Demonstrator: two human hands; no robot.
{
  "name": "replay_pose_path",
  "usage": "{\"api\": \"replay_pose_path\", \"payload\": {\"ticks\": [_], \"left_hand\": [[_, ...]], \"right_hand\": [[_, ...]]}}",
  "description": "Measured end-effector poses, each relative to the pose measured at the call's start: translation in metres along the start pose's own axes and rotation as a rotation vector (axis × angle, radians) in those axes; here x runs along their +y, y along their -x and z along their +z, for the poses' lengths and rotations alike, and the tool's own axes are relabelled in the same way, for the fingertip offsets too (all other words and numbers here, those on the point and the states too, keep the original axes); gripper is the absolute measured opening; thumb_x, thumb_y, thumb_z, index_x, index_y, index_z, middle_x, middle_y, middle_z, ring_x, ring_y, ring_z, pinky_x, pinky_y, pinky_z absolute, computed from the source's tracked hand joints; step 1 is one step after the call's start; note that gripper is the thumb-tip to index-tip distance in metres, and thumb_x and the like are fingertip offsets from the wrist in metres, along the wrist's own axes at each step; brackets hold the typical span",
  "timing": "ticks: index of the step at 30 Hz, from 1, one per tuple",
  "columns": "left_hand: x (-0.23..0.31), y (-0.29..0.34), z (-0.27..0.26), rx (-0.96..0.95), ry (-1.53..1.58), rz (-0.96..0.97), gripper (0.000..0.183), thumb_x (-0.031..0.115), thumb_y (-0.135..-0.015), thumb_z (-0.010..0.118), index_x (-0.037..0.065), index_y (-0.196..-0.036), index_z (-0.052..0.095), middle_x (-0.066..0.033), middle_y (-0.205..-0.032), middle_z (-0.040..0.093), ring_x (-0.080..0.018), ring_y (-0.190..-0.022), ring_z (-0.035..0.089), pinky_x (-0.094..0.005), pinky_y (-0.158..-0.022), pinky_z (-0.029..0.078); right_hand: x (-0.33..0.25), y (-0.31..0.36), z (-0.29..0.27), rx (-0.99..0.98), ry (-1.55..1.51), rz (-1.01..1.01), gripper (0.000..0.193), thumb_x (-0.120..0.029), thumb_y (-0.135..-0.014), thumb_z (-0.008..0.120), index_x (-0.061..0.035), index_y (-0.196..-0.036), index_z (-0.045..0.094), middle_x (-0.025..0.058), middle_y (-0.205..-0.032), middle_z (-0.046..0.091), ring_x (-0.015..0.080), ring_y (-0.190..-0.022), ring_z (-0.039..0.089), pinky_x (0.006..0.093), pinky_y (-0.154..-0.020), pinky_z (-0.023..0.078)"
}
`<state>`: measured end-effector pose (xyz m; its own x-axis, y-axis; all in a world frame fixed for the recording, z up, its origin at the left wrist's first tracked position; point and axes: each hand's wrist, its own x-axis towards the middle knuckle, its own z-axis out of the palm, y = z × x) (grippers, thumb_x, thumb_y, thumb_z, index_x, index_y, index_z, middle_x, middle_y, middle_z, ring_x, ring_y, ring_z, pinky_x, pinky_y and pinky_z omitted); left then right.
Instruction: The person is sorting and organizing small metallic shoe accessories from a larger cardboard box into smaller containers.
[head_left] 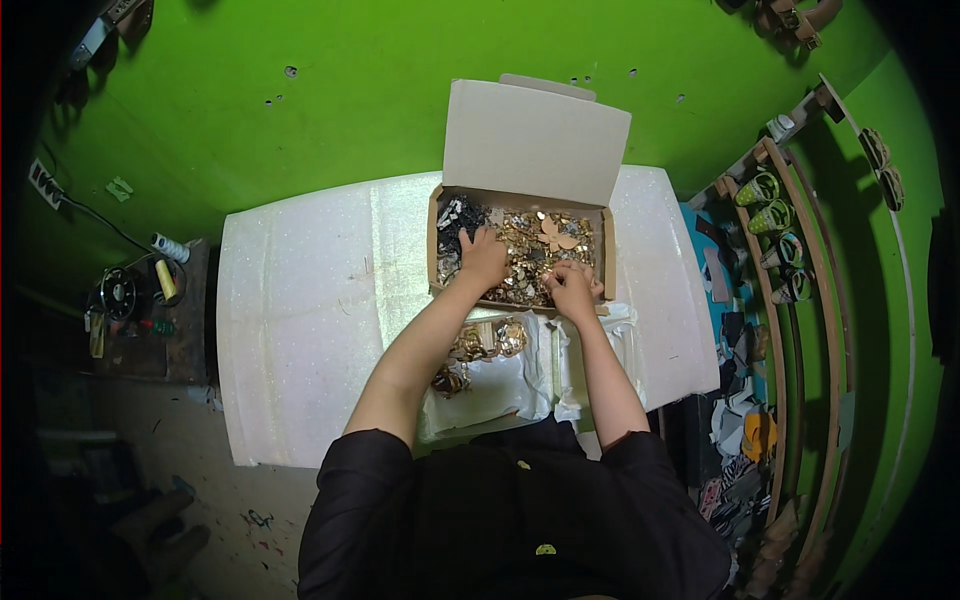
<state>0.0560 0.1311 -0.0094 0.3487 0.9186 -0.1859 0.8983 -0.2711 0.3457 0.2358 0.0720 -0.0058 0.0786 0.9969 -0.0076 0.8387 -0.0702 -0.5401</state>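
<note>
A cardboard box (606,252) with its lid up holds many small gold and silver metal pieces (525,232), which look like buckles or other fittings. Black pieces (450,262) fill its left end. On the metal pieces lies a tan flower-shaped cutout (557,235). My left hand (484,256) reaches over the box's left half, fingers apart and touching the heap where dark meets gold. Near the front right corner, my right hand (573,288) has its fingertips pinched together; anything between them is too small to make out.
Two white trays (500,385) (570,372) stand before the box, the left one with gold pieces (488,340). All rest on a whitish table (300,300) against a green wall. A side stand (185,330) with thread spools is at left; a wooden shoe rack (800,300) stands right.
</note>
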Motion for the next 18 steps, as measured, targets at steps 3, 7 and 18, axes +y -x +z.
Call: {"api": "replay_pose_path", "payload": {"ticks": [3, 7, 18], "left_hand": [[0.010, 0.018, -0.014, 0.170, 0.303, 0.013, 0.026, 0.039, -0.069, 0.071, 0.019, -0.086, 0.071, -0.0134, -0.132, 0.045, -0.0288, -0.130, 0.029, -0.0597, -0.100, 0.013], [0.026, 0.032, -0.023, 0.131, 0.592, 0.041, 0.040, 0.048, -0.071, 0.071, 0.014, -0.092, 0.071, -0.0153, -0.133, 0.045, -0.0328, -0.127, 0.034, -0.0557, -0.101, 0.018], [0.014, 0.050, -0.021, 0.354, 0.788, -0.066, 0.033, 0.040, -0.075, 0.072, 0.009, -0.087, 0.071, -0.0128, -0.123, 0.056, -0.0249, -0.112, 0.053, -0.0413, -0.098, 0.031]], "right_hand": [[-0.006, 0.001, -0.004, 0.056, -0.086, 0.034, 0.021, -0.029, -0.078, 0.069, -0.0086, -0.080, 0.070, 0.0006, -0.109, 0.059, 0.0214, -0.112, 0.044, 0.0437, -0.097, 0.023], [-0.004, -0.001, -0.007, 0.108, -0.310, -0.083, 0.023, -0.024, -0.078, 0.071, -0.0024, -0.083, 0.069, 0.0076, -0.105, 0.060, 0.0220, -0.097, 0.054, 0.0298, -0.086, 0.040], [-0.019, 0.012, -0.006, 0.085, -0.577, -0.071, 0.023, -0.025, -0.081, 0.068, -0.0034, -0.088, 0.070, 0.0098, -0.102, 0.060, 0.0238, -0.098, 0.054, 0.0329, -0.089, 0.039]]}}
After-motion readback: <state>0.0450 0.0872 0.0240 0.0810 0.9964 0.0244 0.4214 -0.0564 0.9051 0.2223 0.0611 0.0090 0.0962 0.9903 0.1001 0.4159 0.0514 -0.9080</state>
